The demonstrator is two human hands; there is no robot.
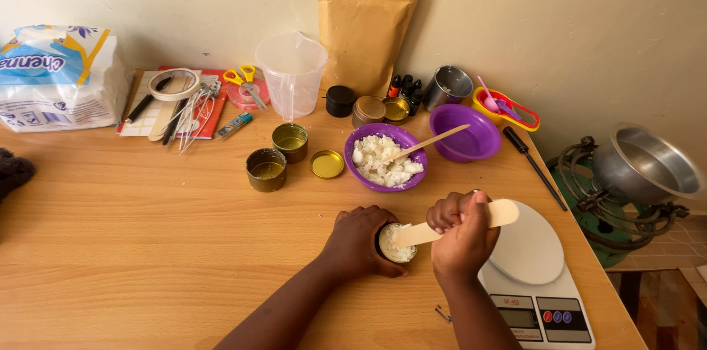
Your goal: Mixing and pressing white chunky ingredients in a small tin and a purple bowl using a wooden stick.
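Note:
My left hand wraps around a small round tin filled with white flaky wax, standing on the wooden table. My right hand grips a flat wooden stick whose tip presses into the wax in the tin. Just behind stands a purple bowl holding more white wax flakes, with a second wooden stick resting in it.
A white kitchen scale sits right of my hands. Behind: two open gold tins, a lid, an empty purple bowl, a clear measuring jug, a brown paper pouch, scissors, tape, wicks, small bottles, a metal cup.

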